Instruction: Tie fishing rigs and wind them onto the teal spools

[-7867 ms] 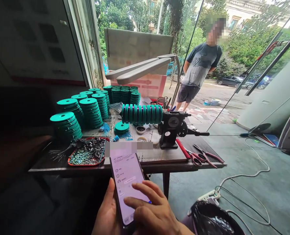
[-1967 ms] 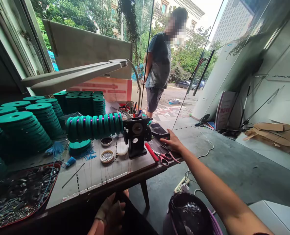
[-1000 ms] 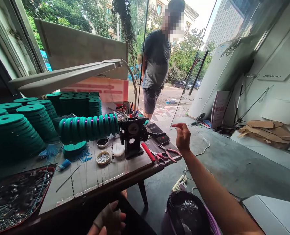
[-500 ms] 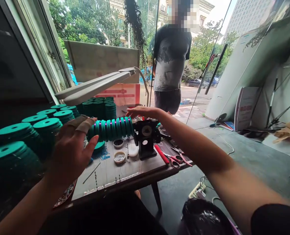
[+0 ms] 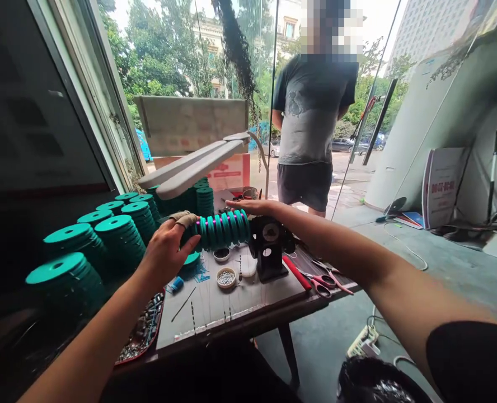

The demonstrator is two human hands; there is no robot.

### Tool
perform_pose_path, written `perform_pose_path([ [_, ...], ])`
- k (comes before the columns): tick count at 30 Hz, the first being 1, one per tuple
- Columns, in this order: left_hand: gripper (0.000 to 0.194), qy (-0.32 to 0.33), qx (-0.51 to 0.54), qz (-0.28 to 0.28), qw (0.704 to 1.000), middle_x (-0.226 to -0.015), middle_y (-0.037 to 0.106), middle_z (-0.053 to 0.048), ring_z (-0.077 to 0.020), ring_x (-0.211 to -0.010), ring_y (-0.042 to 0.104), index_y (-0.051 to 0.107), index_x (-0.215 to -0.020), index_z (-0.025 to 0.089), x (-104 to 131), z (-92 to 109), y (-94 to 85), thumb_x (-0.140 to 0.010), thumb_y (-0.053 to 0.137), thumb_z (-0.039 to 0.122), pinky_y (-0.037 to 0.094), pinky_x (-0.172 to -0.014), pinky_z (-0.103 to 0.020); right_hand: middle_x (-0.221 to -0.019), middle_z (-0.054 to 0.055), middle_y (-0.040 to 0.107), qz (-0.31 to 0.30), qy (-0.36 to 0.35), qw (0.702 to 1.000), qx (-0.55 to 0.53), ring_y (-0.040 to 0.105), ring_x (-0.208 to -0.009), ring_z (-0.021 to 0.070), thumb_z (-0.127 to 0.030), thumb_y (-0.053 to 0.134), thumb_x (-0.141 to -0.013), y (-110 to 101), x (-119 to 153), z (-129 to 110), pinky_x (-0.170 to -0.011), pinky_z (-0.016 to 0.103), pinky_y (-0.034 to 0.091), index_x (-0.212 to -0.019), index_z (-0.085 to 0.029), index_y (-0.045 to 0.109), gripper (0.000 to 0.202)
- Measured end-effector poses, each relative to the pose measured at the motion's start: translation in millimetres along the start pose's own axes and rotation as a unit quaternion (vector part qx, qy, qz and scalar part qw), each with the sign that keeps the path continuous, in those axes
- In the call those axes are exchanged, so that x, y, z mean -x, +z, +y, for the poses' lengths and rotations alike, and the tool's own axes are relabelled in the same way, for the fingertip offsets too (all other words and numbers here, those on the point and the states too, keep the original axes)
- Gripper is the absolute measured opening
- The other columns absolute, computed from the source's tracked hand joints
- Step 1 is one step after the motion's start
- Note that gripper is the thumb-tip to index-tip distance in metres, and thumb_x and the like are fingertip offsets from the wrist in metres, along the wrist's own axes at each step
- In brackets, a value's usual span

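A row of teal foam discs (image 5: 223, 229) lies on its side, mounted against a small black machine (image 5: 269, 246) on the table. My left hand (image 5: 170, 240), with tape round some fingers, rests at the left end of the row, fingers over its top and thumb apart in front. Behind the row's right end, my right hand (image 5: 251, 206) reaches in with its fingers stretched out, palm partly hidden by the discs. A round dish of pale beads (image 5: 225, 278) and a dark-filled dish (image 5: 221, 254) sit below the row.
Stacks of teal discs (image 5: 72, 240) crowd the left. Scissors (image 5: 322, 282) lie beside a red-handled tool (image 5: 296, 273) near the table's right edge. A tray of metal parts (image 5: 141, 330) is at the lower left. A white lamp (image 5: 202, 165) overhangs the back. Outside the glass stands a person (image 5: 309, 123).
The view has shifted, so the table and discs appear further right and lower. My left hand still rests at the left end of the row, and my right hand remains behind it.
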State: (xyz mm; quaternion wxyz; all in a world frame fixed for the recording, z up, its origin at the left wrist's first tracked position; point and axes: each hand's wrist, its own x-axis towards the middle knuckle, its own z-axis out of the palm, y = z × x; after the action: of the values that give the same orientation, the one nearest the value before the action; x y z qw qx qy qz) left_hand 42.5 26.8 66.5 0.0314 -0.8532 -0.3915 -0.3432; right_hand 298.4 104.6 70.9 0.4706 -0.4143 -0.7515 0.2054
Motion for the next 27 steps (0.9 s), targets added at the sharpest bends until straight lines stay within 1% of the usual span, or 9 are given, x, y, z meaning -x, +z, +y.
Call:
perform_pose_path([
  [2,0.038,-0.010,0.037,-0.008,0.999,-0.113,0.056,-0.010,-0.0253,-0.111,0.048,0.055,-0.110,0.016,-2.8,-2.5,-1.5,-0.079,0.047,0.038,0.032,-0.099,-0.040,-0.074,0.003,0.064,-0.053,0.030,0.998,0.008,0.058,-0.063,0.0128,-0.037,0.045,-0.088,-5.4,-1.0,-9.9,-0.061,0.028,0.048,-0.085,-0.013,0.062,0.029],
  [4,0.039,-0.030,0.083,-0.016,0.996,-0.111,0.057,-0.009,-0.0247,-0.108,0.051,0.057,-0.107,0.016,-6.4,-7.0,-2.2,-0.078,0.050,0.040,0.036,-0.096,-0.038,-0.065,0.002,0.063,-0.097,0.038,0.994,0.013,0.057,-0.058,0.0122,-0.041,0.037,-0.089,-9.7,0.4,-22.5,-0.059,0.027,0.046,-0.079,-0.014,0.063,0.039],
  [7,0.042,-0.083,0.156,-0.032,0.984,-0.107,0.062,-0.008,-0.0242,-0.097,0.057,0.059,-0.104,0.018,-13.1,-15.1,-1.4,-0.075,0.051,0.047,0.045,-0.084,-0.037,-0.077,0.002,0.064,-0.129,-0.016,0.991,0.034,0.057,-0.071,0.0133,-0.041,0.040,-0.087,-7.7,10.4,-41.4,-0.068,0.027,0.044,-0.083,-0.017,0.063,0.034],
  [10,0.043,-0.146,0.213,-0.060,0.964,-0.092,0.067,-0.006,-0.0212,-0.080,0.061,0.062,-0.099,0.016,-22.2,-20.0,-0.8,-0.075,0.051,0.050,0.049,-0.070,-0.034,-0.087,0.002,0.063,-0.176,-0.069,0.978,0.089,0.055,-0.079,0.0153,-0.040,0.045,-0.085,3.5,26.2,-52.3,-0.075,0.028,0.041,-0.087,-0.020,0.064,0.027],
  [14,0.031,-0.221,0.250,-0.116,0.935,-0.083,0.065,-0.003,-0.0149,-0.070,0.061,0.061,-0.091,0.014,-36.7,-19.4,-3.3,-0.080,0.052,0.041,0.050,-0.063,-0.033,-0.087,0.003,0.062,-0.178,-0.065,0.976,0.112,0.054,-0.077,0.0168,-0.039,0.043,-0.086,17.8,35.6,-50.4,-0.075,0.030,0.041,-0.092,-0.021,0.062,0.028],
  [18,0.028,-0.279,0.256,-0.134,0.916,-0.088,0.063,-0.003,-0.0142,-0.070,0.060,0.058,-0.094,0.014,-43.6,-18.1,-5.2,-0.083,0.050,0.038,0.050,-0.062,-0.033,-0.079,0.003,0.061,-0.168,-0.045,0.979,0.105,0.053,-0.073,0.0166,-0.039,0.042,-0.087,22.6,25.4,-41.4,-0.071,0.030,0.040,-0.079,-0.019,0.062,0.029],
  [20,0.031,-0.286,0.262,-0.115,0.914,-0.093,0.062,-0.005,-0.0159,-0.075,0.060,0.058,-0.096,0.014,-41.3,-18.2,-6.5,-0.082,0.048,0.041,0.050,-0.065,-0.035,-0.072,0.002,0.059,-0.168,-0.038,0.980,0.103,0.052,-0.068,0.0154,-0.040,0.042,-0.086,23.0,19.0,-37.7,-0.067,0.029,0.040,-0.071,-0.018,0.060,0.032],
  [23,0.041,-0.263,0.283,-0.086,0.918,-0.100,0.062,-0.007,-0.0186,-0.085,0.060,0.056,-0.102,0.016,-32.6,-18.1,-9.9,-0.080,0.047,0.049,0.049,-0.072,-0.036,-0.061,0.000,0.054,-0.173,-0.028,0.979,0.102,0.046,-0.057,0.0126,-0.044,0.041,-0.085,23.3,12.6,-33.1,-0.058,0.027,0.039,-0.061,-0.018,0.055,0.039],
  [27,0.050,-0.208,0.308,-0.093,0.924,-0.100,0.065,-0.006,-0.0215,-0.087,0.060,0.059,-0.101,0.019,-22.0,-16.7,-13.3,-0.063,0.064,0.050,0.049,-0.074,-0.033,-0.050,-0.002,0.044,-0.191,-0.009,0.977,0.097,0.037,-0.046,0.0101,-0.047,0.036,-0.086,24.2,7.6,-28.9,-0.047,0.025,0.034,-0.051,-0.018,0.048,0.046],
])
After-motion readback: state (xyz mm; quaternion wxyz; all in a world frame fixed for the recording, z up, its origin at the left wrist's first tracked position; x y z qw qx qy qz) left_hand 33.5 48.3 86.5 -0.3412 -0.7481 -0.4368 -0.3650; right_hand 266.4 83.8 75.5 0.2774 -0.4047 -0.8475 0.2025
